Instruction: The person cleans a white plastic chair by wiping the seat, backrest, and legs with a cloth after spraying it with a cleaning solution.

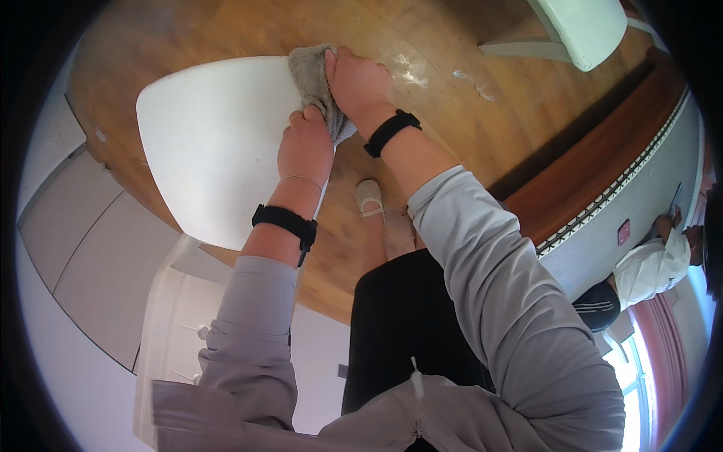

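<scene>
A grey-brown cloth [312, 73] lies bunched over the edge and far right corner of a smooth white chair seat [220, 147]. My right hand [361, 82] grips the cloth at that corner, with its thumb along the top. Nearer to me, my left hand [305, 141] pinches the cloth's lower folds at the seat's edge. Its fingertips are partly hidden in the fabric. Both wrists carry black straps.
Another white chair [590, 31] stands at the upper right on the wood-look floor [446, 107]. A brown band [570, 169] runs along the right wall. Beyond sits a person in a white top [649, 265], near a window and pink curtain [665, 344]. My shoe [370, 198] is below the seat.
</scene>
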Available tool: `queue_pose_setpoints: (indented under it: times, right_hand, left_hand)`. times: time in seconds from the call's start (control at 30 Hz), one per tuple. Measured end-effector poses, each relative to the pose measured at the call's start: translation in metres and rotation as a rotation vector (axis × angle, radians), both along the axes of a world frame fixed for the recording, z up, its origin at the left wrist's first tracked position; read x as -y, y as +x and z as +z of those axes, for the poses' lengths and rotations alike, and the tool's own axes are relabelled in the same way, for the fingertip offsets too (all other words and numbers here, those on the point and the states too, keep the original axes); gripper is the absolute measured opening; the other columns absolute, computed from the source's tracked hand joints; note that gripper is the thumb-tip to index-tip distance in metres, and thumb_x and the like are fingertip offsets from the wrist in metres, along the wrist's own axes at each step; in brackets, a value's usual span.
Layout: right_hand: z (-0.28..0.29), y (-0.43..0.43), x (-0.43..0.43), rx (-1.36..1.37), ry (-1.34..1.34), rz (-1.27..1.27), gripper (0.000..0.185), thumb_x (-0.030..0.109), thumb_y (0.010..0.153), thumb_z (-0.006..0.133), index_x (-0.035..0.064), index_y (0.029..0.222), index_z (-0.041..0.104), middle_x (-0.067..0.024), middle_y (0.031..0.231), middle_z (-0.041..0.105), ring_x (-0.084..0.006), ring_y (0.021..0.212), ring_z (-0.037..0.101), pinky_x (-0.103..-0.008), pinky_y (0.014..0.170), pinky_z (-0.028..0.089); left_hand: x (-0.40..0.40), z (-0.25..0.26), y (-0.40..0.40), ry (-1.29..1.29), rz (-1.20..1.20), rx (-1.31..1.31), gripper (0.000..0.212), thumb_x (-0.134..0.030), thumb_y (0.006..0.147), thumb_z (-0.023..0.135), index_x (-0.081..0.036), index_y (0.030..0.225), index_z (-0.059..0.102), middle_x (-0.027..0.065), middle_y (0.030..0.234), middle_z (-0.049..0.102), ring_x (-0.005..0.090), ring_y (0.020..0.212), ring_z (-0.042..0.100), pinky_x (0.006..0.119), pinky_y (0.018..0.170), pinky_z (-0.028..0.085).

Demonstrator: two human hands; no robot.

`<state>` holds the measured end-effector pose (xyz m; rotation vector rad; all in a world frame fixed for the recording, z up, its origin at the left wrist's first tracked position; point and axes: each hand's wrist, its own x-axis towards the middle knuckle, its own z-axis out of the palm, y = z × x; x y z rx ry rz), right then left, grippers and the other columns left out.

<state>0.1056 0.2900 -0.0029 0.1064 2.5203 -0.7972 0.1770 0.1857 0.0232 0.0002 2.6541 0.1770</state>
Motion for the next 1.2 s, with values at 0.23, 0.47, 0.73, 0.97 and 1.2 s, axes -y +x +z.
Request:
queue_pose_setpoints:
  times: [0.23,0.47,0.73,0.97,1.2]
  right_hand:
    - [-0.005,0.018,0.010,-0.315,0.115,-0.071,0.031,0.035,0.092,0.045,0.0084,0.096,0.059,-0.0093,0.088,0.067,-0.0254,0.075,0.065,-0.0431,0.070,0.041]
    - [0.002,0.003,0.017,-0.047,0.059,-0.154,0.035,0.031,0.095,0.034,0.0076,0.094,0.060,-0.0118,0.091,0.067,-0.0292,0.080,0.066,-0.0429,0.064,0.052]
    - [-0.035,0.049,-0.010,0.087,-0.176,-0.238,0.027,0.024,0.089,0.043,0.0068,0.087,0.065,-0.0158,0.091,0.066,-0.0299,0.090,0.063,-0.0409,0.077,0.050]
    - [-0.010,0.203,-0.185,0.175,-0.995,-1.509,0.015,0.013,0.085,0.062,0.0058,0.096,0.056,-0.0042,0.090,0.061,-0.0169,0.080,0.057,-0.0295,0.070,0.047]
    - [-0.001,0.172,-0.342,-0.090,-1.420,-1.778,0.011,0.008,0.082,0.058,0.0123,0.092,0.057,0.0011,0.092,0.058,-0.0112,0.087,0.054,-0.0277,0.070,0.046]
  left_hand:
    - [0.000,-0.004,-0.003,-0.103,-0.061,0.005,0.012,-0.010,0.086,0.048,-0.002,0.094,0.046,0.0179,0.093,0.056,0.0322,0.082,0.064,0.039,0.066,0.055]
    - [-0.005,-0.007,-0.007,0.014,0.117,0.158,0.021,-0.021,0.091,0.043,-0.004,0.102,0.048,0.0217,0.099,0.058,0.0397,0.088,0.061,0.049,0.075,0.051]
    - [-0.007,0.010,-0.010,-0.079,0.160,0.216,0.022,-0.018,0.091,0.041,-0.005,0.105,0.052,0.0229,0.106,0.060,0.0423,0.095,0.058,0.051,0.081,0.046]
    - [-0.085,-0.012,0.063,1.018,1.283,0.443,0.026,-0.001,0.069,0.047,-0.002,0.094,0.054,0.0120,0.088,0.060,0.0292,0.077,0.057,0.041,0.069,0.050]
    - [-0.248,-0.054,0.004,1.514,1.622,0.394,0.024,0.003,0.074,0.050,-0.001,0.097,0.055,0.0096,0.096,0.060,0.0238,0.098,0.054,0.039,0.082,0.047]
